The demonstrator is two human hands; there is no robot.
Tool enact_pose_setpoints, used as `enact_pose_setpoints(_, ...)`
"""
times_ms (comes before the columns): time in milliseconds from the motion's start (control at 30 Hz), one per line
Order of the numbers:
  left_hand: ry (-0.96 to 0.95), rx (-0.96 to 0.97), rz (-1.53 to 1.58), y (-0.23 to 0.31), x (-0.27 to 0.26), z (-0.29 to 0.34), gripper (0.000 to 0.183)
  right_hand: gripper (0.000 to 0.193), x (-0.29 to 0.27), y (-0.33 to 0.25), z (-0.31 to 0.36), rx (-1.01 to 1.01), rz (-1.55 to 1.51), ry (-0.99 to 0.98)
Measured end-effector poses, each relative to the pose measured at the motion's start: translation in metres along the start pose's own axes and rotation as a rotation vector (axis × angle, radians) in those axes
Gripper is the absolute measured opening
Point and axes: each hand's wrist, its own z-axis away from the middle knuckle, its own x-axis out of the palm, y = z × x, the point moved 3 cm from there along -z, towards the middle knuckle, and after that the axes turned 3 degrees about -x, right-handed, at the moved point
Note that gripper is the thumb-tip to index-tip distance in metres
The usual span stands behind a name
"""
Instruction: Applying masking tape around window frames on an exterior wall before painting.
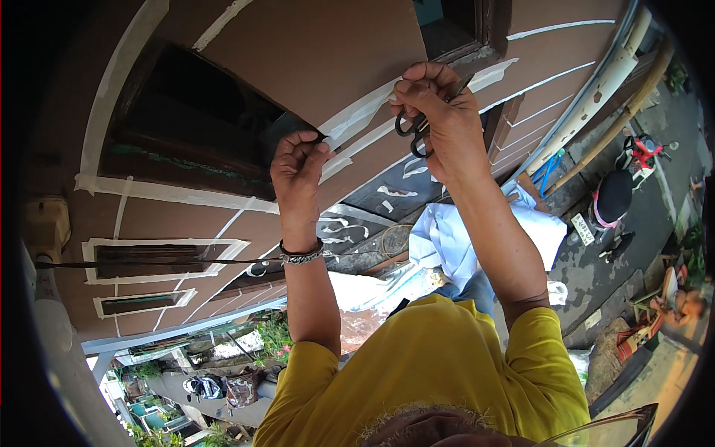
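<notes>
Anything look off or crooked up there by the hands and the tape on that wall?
The white tape strip between the left hand and the right hand looks wrinkled and uneven, not flat on the brown wall. The right hand grips black scissors at its end. Loose white scraps dot the dark panel below.

Head view, looking down — close, fisheye

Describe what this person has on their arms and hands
Both forearms are bare. Short yellow sleeves end near the elbows. The left hand has a silver chain bracelet at its wrist. The right hand wears no glove; I see no ring.
</notes>
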Motion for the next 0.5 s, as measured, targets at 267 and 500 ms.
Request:
enact_pose_setpoints(267, -0.003, -0.064, 0.049, -0.003, -0.005, 0.0, 0.02, 0.014, 0.001, -0.002, -0.002, -0.027, -0.035, -0.01)
enact_pose_setpoints(500, 0.005, -0.027, -0.08, -0.006, -0.008, 0.0, 0.022, 0.018, 0.009, -0.018, 0.01, -0.032, -0.026, -0.044)
